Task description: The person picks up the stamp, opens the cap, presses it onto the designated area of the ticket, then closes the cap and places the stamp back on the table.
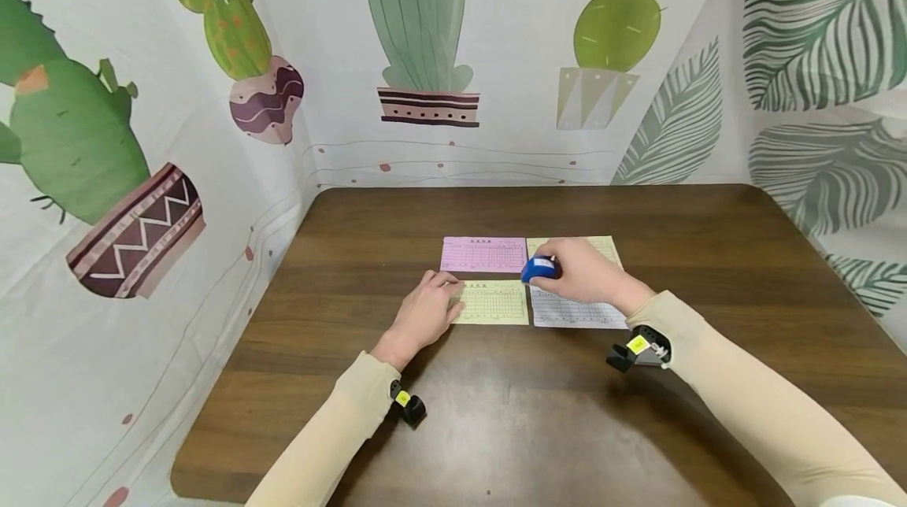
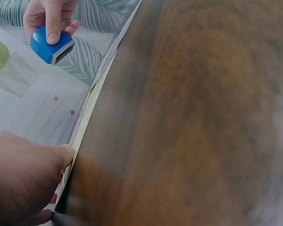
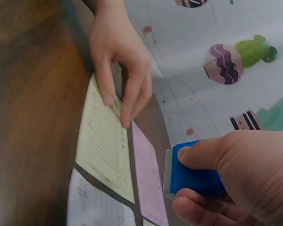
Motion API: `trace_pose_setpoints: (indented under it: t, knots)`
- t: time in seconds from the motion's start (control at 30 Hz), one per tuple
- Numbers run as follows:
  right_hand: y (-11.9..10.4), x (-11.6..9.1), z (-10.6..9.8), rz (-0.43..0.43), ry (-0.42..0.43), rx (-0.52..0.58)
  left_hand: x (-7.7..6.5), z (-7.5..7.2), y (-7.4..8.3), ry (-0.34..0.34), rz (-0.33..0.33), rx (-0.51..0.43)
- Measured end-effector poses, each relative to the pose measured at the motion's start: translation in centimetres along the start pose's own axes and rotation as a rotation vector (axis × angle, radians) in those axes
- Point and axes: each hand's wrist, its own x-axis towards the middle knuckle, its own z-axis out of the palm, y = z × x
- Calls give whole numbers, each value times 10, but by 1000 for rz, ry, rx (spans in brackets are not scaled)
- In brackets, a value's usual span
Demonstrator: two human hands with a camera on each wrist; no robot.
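My right hand (image 1: 583, 269) grips a blue stamp (image 3: 193, 169) between thumb and fingers. It is held above the paper forms, and its pale base edge shows in the right wrist view. At the left edge of the near-left yellow-green form (image 1: 496, 304), my left hand (image 1: 423, 309) rests with thumb and fingertips on the paper. Behind that sheet lies a pink form (image 1: 483, 255). A white form (image 1: 577, 313) is at the near right, partly under my right hand in the head view. The far-right pale yellow form (image 1: 602, 247) is partly hidden by the same hand.
The four-sided layout of printed sheets sits on a brown wooden table (image 1: 368, 231) with rounded corners. A cloth backdrop (image 1: 517, 35) with cacti and leaves hangs behind and beside the table. Each wrist carries a black camera mount (image 1: 409, 406).
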Motion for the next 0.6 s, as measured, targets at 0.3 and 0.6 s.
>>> trace_pose_setpoints:
  t: [0.3,0.6]
  knots:
    - [-14,0,24,-28,-61,42,0,0,0,28,17,-12]
    - [-21,-3,47,-49,-56,23,-2,1,-1,19,7,-10]
